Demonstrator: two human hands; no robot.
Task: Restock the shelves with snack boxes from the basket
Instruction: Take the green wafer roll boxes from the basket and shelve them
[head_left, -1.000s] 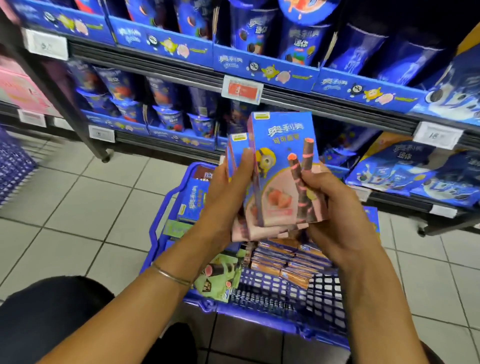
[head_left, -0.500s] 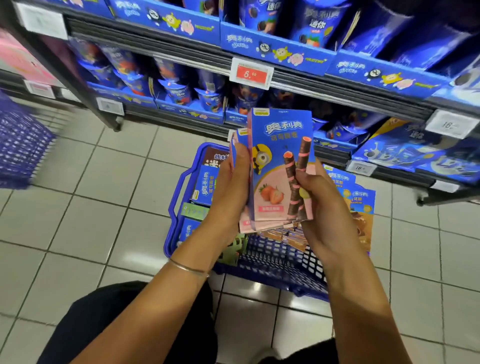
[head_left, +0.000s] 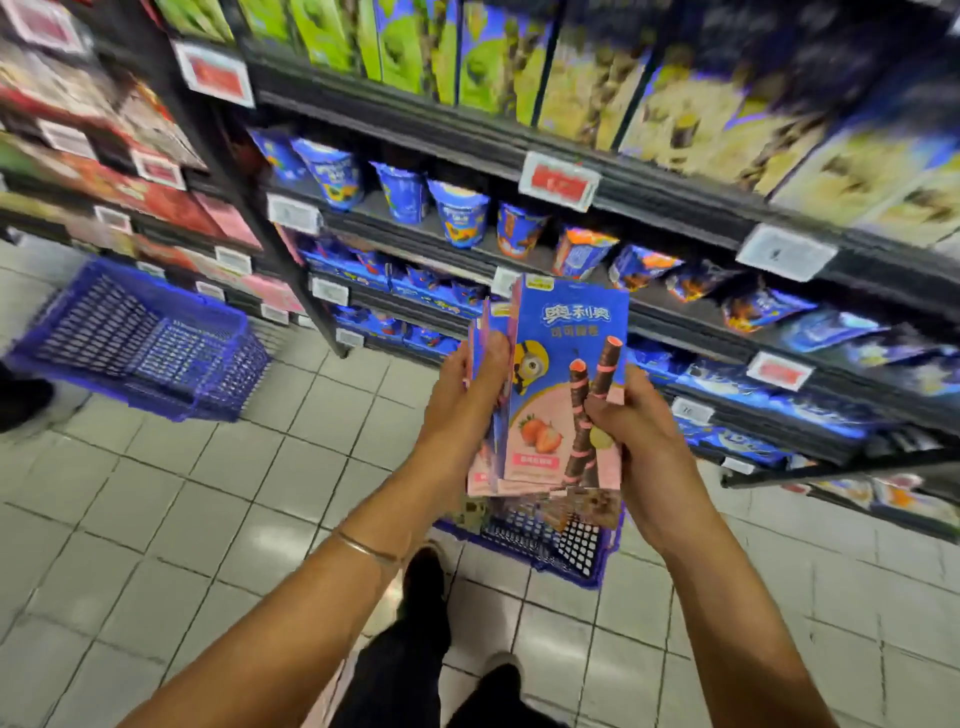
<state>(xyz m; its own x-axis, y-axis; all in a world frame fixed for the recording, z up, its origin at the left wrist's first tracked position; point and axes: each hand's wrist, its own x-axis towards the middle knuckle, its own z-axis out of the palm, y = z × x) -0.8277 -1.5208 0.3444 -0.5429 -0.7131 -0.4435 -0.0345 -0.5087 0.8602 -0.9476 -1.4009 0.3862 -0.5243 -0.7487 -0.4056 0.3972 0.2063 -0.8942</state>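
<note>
I hold a stack of blue and pink snack boxes (head_left: 556, 364) upright in front of me, with strawberries and wafer rolls printed on the front one. My left hand (head_left: 462, 400) grips the stack's left side, fingers curled over the box edges. My right hand (head_left: 639, 426) grips the right side, thumb on the front box. Below them on the floor stands the blue basket (head_left: 566, 545), mostly hidden by the boxes and my hands; a few boxes show inside it.
Dark shelves (head_left: 675, 202) rise ahead and to the right, with green and yellow boxes on top, blue cups below, then blue packets. A second blue basket (head_left: 140, 338) sits on the tiled floor at the left. My shoes stand near the basket.
The view has risen and pulled back, so higher shelves and the left basket now show. Both hands keep their grip on the stack, which sits higher above the basket.
</note>
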